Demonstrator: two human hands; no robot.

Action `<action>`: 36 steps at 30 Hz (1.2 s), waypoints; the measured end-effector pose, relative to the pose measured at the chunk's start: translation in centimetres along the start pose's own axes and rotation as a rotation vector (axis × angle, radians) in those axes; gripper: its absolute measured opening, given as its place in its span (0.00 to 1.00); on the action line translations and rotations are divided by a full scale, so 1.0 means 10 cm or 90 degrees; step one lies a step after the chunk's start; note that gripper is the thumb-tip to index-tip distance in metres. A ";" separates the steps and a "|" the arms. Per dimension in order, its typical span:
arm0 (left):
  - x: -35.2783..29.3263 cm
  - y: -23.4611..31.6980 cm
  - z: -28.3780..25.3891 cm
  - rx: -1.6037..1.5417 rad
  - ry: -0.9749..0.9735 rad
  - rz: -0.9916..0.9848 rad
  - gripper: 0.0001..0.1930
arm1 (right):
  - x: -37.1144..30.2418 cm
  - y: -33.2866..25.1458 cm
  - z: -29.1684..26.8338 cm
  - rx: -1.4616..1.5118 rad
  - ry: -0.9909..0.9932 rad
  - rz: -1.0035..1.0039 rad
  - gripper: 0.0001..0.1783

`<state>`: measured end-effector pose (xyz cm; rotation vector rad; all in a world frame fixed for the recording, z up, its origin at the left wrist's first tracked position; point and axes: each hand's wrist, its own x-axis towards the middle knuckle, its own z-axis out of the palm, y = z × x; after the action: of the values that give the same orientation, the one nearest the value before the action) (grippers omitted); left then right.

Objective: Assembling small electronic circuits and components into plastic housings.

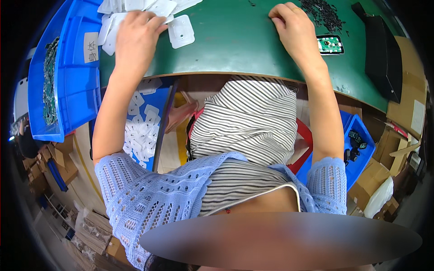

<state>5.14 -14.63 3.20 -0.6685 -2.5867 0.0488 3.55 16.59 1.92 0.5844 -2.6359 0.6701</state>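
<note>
My left hand [137, 38] lies over a heap of white plastic covers [158, 8] at the back left, its fingers bent and somewhat apart, slightly blurred. One square white cover with rounded corners [181, 32] lies flat just right of its thumb. My right hand [294, 28] rests over the green tabletop [226, 40], its fingers curled inward; whatever they pinch, if anything, is hidden. Beyond and right of it spreads a pile of small black parts [325, 14]. A black casing with a green circuit board [331, 45] lies beside my right wrist.
At the left, a blue bin [77, 72] contains green circuit boards [50, 81]. Below the table edge, a blue tray holds more white pieces [142, 131]; another blue bin [361, 156] holds black parts. A black box [383, 58] and cardboard boxes [411, 86] stand right.
</note>
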 end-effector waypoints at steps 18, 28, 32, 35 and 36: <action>-0.06 0.86 -0.09 -1.051 0.080 -0.404 0.09 | 0.40 0.04 0.29 0.103 -0.093 -0.062 0.05; 0.12 1.24 -0.04 -0.802 0.151 -0.233 0.11 | -0.30 -0.47 -0.23 0.645 -0.055 0.264 0.16; 0.17 1.38 -0.08 -0.697 0.162 -0.112 0.13 | -0.44 -0.51 -0.38 0.656 -0.084 0.226 0.18; 0.17 1.44 -0.08 -0.655 0.179 -0.073 0.12 | -0.51 -0.57 -0.46 0.702 -0.095 0.248 0.18; 0.17 1.45 -0.09 -0.678 0.174 -0.077 0.11 | -0.52 -0.61 -0.46 0.738 -0.037 0.307 0.11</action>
<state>10.74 -1.13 2.62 -0.7643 -2.2212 -1.4157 11.94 15.65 5.65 0.1949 -2.1923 2.3697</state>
